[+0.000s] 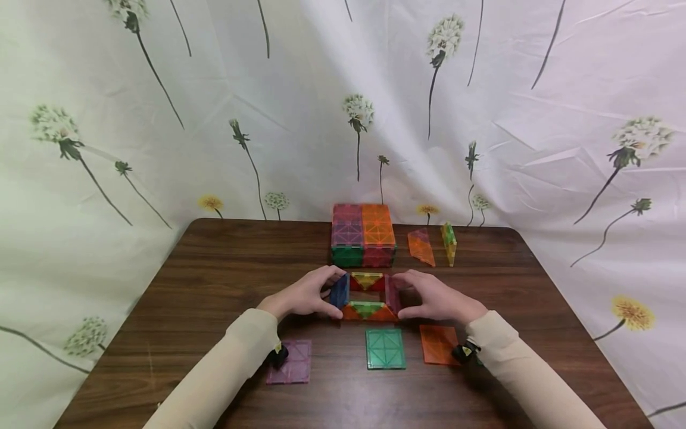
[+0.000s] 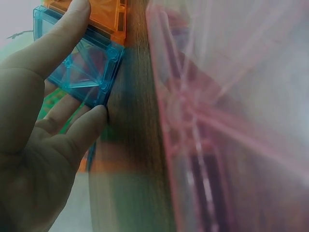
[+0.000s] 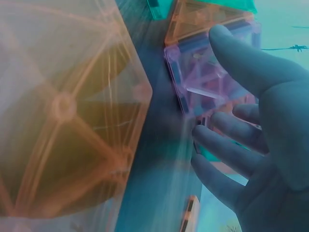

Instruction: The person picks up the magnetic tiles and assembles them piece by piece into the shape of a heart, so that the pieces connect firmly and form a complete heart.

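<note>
A low box-like frame of translucent magnetic tiles stands on the table between my hands. Its left side is a blue tile (image 1: 339, 291), its right side a purple tile (image 1: 392, 293). Orange pieces with a green triangle (image 1: 367, 308) form the near side; a yellow triangle (image 1: 367, 280) over red forms the far side. My left hand (image 1: 308, 293) is at the blue tile, thumb by the near corner, fingers toward the far one. My right hand (image 1: 436, 298) mirrors it at the purple tile, fingers fairly straight and spread in the right wrist view.
Nearer lie a flat purple square tile (image 1: 289, 361), a green square tile (image 1: 386, 348) and an orange square tile (image 1: 438, 344). Behind stands a built tile block (image 1: 363, 235). To its right are an orange-and-purple piece (image 1: 421, 246) and an upright yellow-green piece (image 1: 449, 244).
</note>
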A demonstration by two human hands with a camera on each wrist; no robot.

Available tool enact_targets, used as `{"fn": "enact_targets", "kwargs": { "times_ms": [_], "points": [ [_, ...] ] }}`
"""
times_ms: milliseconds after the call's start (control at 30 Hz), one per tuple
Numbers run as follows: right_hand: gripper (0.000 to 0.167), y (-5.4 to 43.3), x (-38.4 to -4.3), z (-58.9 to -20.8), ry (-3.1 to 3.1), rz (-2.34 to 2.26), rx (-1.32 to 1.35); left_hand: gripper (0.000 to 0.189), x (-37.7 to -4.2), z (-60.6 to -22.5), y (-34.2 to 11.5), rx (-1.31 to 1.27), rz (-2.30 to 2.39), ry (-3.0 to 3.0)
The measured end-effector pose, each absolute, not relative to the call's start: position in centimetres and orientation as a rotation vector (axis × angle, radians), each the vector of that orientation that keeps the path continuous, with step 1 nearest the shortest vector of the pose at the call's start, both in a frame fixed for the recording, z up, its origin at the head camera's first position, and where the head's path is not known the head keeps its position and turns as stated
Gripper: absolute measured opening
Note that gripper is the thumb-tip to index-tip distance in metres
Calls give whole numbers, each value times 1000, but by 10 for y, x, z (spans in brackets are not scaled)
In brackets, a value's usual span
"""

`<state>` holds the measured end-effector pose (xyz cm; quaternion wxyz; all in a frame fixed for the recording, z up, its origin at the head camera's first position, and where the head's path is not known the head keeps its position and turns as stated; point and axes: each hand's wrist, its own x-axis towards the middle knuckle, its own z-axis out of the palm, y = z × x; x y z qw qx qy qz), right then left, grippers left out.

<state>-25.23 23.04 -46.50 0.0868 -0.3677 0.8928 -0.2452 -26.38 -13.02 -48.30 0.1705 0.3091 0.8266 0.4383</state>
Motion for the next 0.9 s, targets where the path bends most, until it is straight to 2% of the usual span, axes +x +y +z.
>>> {"fn": "enact_targets", "kwargs": {
  "times_ms": [500, 733, 900],
  "points": [
    [77, 276, -215, -463, 2651, -459, -1011, 80, -266, -485, -130, 879, 1256, 2337],
    [91, 287, -194, -456, 2612, -383, -912, 79, -267, -484, -130, 880, 1268, 2322],
    [89, 284, -186, -454, 2614, -349, -901, 79, -267, -484, -131, 890, 1263, 2326]
  ]
}}
